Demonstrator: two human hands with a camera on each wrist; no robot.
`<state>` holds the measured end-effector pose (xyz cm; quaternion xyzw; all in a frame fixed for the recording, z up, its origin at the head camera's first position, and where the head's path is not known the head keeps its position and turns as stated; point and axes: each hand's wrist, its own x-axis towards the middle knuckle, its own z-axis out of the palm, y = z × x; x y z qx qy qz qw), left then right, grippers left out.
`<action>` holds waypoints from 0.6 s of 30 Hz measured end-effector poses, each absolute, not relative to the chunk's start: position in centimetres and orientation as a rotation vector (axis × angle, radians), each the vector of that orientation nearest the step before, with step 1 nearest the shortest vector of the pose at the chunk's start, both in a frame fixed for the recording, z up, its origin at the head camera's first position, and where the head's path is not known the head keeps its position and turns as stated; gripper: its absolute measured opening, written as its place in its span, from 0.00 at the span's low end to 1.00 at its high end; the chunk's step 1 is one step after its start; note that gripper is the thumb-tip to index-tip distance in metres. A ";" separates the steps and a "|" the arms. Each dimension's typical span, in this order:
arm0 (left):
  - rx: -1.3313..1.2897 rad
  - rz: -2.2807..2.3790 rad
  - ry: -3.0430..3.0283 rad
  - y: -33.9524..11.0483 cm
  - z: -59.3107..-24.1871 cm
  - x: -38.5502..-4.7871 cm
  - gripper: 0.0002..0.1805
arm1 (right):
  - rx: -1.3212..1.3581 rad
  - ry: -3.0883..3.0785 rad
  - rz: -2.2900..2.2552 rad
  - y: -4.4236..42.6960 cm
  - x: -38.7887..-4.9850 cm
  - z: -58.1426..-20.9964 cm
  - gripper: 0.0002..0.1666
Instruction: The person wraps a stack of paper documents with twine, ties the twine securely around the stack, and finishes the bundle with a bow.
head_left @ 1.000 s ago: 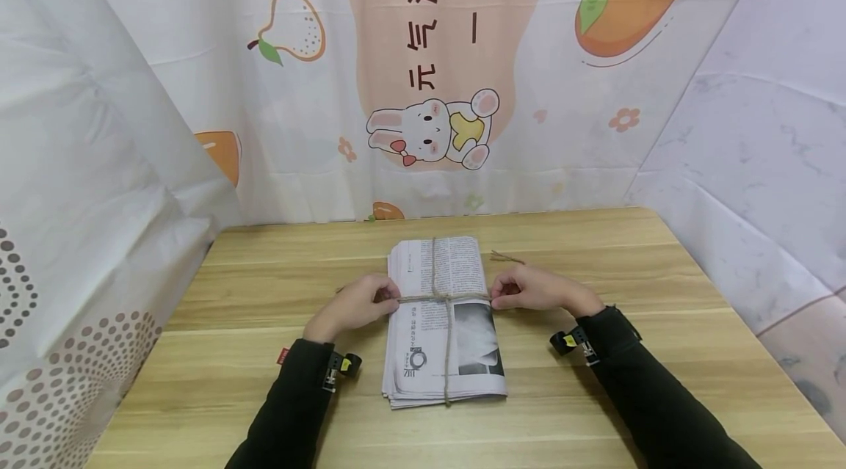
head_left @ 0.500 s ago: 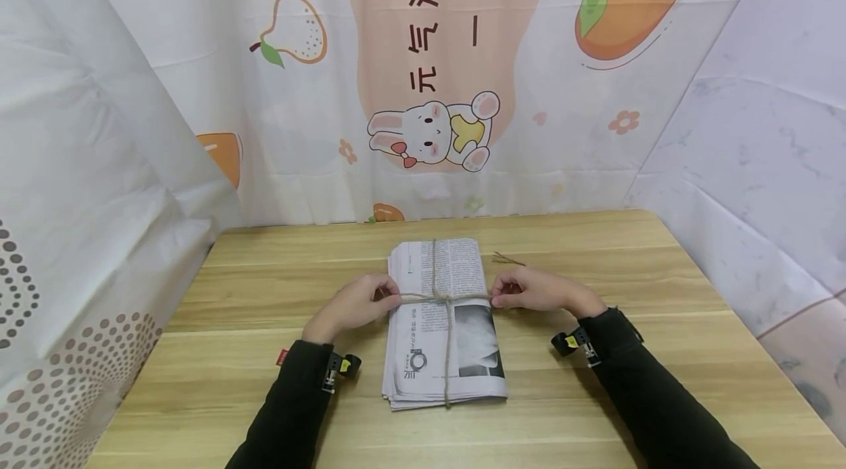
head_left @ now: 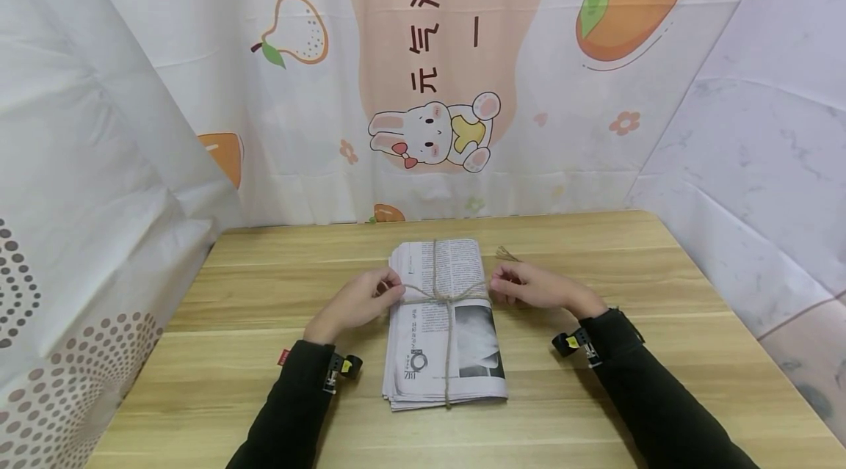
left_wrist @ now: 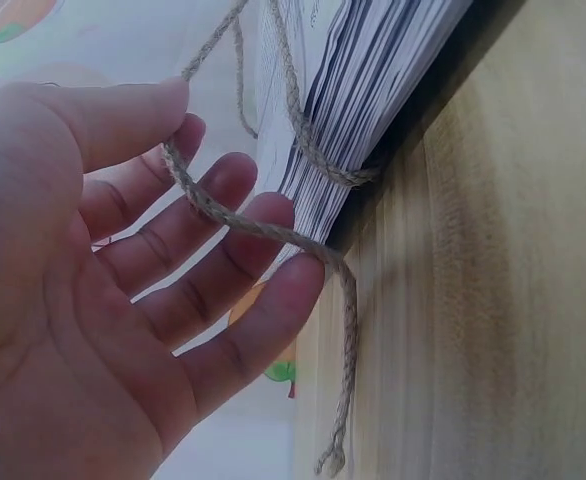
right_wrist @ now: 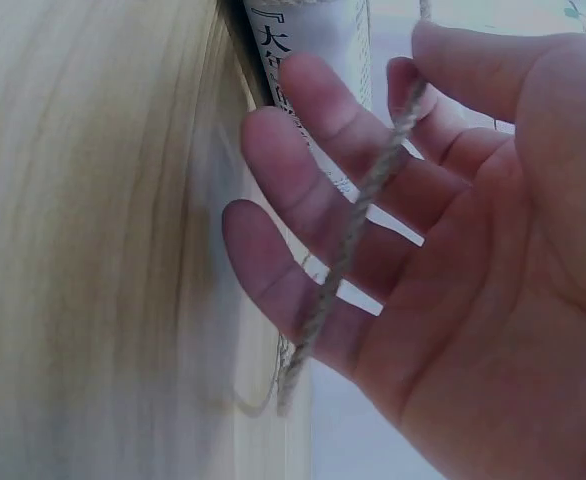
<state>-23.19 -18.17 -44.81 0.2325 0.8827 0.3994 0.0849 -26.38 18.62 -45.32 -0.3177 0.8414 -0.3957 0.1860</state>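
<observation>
A folded stack of newspapers lies on the table with brown twine crossed around it. The two strands meet near the middle of its top face. At the left edge, my left hand pinches one twine end between thumb and index finger. In the left wrist view, that twine runs across the other fingers and its knotted tip hangs free. My right hand pinches the opposite end beside the right edge. The right wrist view has this twine trailing over the loosely bent fingers.
The wooden table extends around the stack on every side. A printed curtain hangs behind the table's back edge, with more sheeting at left and right. Both wrists wear small black cameras.
The held twine ends have gone from lying taut along the paper to bowing up slackly from the crossing. Both hands have risen slightly, and the loose tip behind the right hand has shifted.
</observation>
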 end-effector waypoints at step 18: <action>0.688 1.246 2.674 -18.1 -44.6 -23.2 0.05 | -0.822 2.382 -1.191 18.6 -26.3 -45.0 0.16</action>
